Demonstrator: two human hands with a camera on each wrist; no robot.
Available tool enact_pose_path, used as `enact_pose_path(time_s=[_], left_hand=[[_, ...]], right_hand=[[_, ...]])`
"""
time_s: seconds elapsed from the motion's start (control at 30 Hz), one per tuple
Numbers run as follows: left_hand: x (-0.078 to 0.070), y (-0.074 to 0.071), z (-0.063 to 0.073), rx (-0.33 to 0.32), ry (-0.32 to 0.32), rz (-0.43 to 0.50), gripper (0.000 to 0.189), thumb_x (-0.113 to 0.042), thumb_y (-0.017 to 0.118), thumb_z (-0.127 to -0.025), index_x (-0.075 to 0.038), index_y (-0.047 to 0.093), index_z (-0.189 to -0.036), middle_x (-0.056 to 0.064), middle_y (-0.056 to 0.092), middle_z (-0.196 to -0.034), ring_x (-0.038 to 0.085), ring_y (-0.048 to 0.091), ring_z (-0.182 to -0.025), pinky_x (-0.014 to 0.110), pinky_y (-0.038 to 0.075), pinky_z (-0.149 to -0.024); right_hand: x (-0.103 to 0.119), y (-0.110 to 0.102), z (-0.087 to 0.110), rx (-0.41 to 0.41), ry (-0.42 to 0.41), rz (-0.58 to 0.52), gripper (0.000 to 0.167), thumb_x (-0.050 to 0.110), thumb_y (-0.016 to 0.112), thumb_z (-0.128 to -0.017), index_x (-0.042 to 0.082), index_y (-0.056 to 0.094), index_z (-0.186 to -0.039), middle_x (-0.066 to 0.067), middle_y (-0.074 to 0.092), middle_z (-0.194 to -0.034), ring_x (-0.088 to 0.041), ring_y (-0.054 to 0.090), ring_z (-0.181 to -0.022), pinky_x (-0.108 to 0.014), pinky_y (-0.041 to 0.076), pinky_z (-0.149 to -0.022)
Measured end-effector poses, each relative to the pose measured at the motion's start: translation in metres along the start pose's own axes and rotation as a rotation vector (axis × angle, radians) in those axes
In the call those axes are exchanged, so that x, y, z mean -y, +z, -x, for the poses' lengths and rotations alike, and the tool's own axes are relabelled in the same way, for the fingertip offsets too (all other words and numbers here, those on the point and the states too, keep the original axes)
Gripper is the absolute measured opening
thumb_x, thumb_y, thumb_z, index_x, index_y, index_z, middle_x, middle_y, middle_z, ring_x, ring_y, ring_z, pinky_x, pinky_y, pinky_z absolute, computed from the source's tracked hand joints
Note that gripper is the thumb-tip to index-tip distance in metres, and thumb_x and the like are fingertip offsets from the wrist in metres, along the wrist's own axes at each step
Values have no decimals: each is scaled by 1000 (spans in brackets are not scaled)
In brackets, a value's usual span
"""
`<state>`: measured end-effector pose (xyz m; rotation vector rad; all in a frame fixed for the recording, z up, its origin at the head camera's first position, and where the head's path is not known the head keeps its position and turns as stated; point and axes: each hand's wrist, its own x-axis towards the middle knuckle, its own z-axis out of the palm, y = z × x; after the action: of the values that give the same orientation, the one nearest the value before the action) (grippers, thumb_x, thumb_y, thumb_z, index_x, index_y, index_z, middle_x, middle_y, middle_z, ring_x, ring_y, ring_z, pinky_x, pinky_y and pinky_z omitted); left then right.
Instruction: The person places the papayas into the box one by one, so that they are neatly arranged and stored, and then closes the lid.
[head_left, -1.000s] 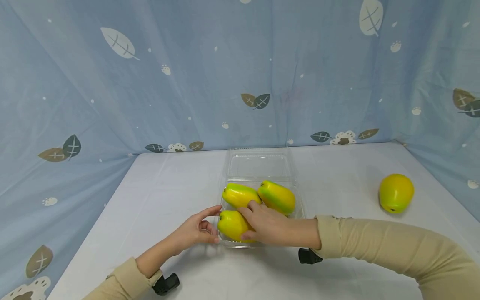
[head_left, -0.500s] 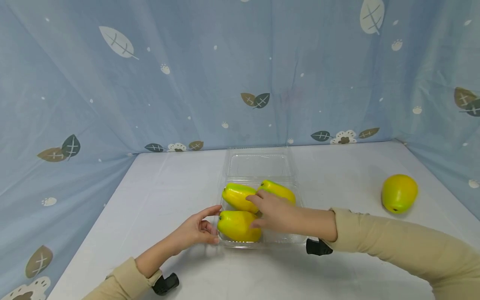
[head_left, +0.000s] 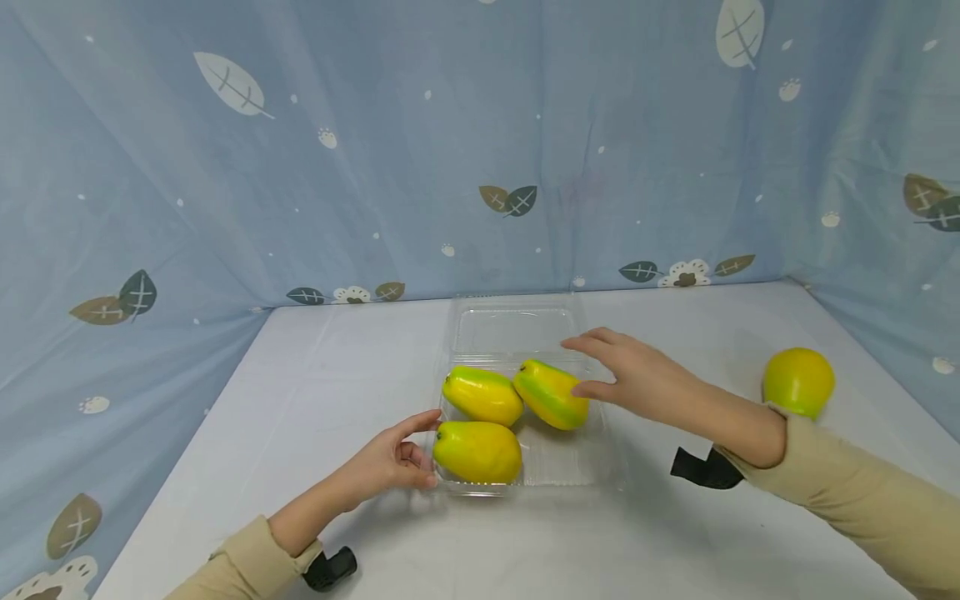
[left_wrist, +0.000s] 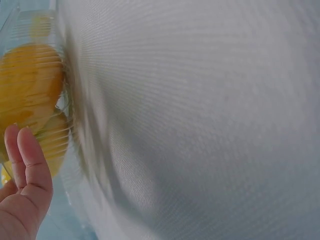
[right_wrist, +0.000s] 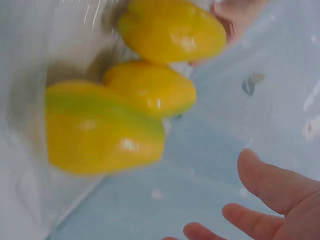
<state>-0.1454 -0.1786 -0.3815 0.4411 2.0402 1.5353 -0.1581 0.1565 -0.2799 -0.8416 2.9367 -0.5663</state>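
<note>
Three yellow-green papayas lie in a clear plastic container [head_left: 562, 465] on the table: one at front left [head_left: 477, 452], one at back left [head_left: 482, 394] and one at back right [head_left: 551, 395]. At the container's left side my left hand [head_left: 386, 460] touches the rim with its index finger and thumb spread apart; the left wrist view has its fingers [left_wrist: 35, 162] against the ribbed wall. My right hand [head_left: 645, 379] hovers over the container's right side with thumb and fingers apart, holding nothing. In the right wrist view its thumb [right_wrist: 272, 182] is clear of the papayas.
The container's clear lid [head_left: 517, 329] lies folded back toward the curtain [head_left: 420, 150]. Another papaya [head_left: 798, 379] rests at the right of the white table [head_left: 337, 367], partly hidden by my right sleeve. Both wrists wear black camera mounts.
My right hand has left the front-left papaya and moved right and back, past the back-right papaya. My left hand has stayed at the container's edge.
</note>
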Motion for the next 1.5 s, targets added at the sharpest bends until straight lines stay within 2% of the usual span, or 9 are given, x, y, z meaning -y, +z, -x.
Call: enact_pose_path(time_s=[0.33,0.47,0.7,0.83,0.97,1.17,1.33,1.5], left_hand=[[0,0,0,0,-3,-4,84,-6,72,-76,-1,22,-143,23,27,-143,10,54,-74,19,48,-66],[0,0,0,-3,-3,-2,84,-6,72,-76,-1,22,-143,23,27,-142,10,54,-73,19,48,-66],[-1,0,0,-1,-2,3,84,-5,72,-76,-1,22,-143,23,26,-143,10,54,-73,19,48,-66],[-2,0,0,1,-2,6,84,-6,72,-76,-1,22,-144,23,25,-144,9,53,-71,19,48,-65],[-1,0,0,-2,-4,7,84,-6,72,-76,-1,22,-144,23,24,-144,9,52,-70,19,47,-64],[0,0,1,-12,-6,-5,85,-7,73,-76,-2,23,-144,23,24,-144,9,53,-69,19,47,-63],[0,0,1,-13,-3,-17,85,-8,73,-76,-2,23,-144,23,25,-144,9,53,-69,19,47,-64],[0,0,0,-6,-4,-17,83,-8,72,-77,-1,23,-144,23,24,-145,9,54,-69,19,47,-64]], right_hand=[[-44,-34,29,-112,60,33,57,19,69,-82,3,46,-131,-21,48,-128,-37,51,-110,-49,49,-80],[-66,-44,42,-129,123,49,60,21,68,-82,3,43,-133,-22,46,-130,-37,51,-107,-50,48,-77],[-104,-57,63,-167,205,69,59,22,66,-84,-2,41,-133,-27,45,-127,-41,48,-104,-59,42,-79],[-124,-59,74,-177,250,93,58,19,65,-85,-6,40,-132,-28,43,-125,-43,46,-102,-61,40,-79],[-142,-59,82,-166,285,194,57,17,65,-85,-7,39,-131,-29,44,-121,-44,48,-99,-61,42,-78],[-167,-57,99,-190,276,273,58,11,70,-79,-6,42,-128,-31,45,-116,-44,49,-91,-59,46,-71],[-184,-53,106,-205,260,309,59,10,71,-78,-6,43,-128,-31,46,-113,-43,48,-92,-58,46,-70],[-201,-50,110,-169,282,300,60,11,73,-76,-6,43,-126,-31,46,-114,-42,49,-91,-59,45,-72]])
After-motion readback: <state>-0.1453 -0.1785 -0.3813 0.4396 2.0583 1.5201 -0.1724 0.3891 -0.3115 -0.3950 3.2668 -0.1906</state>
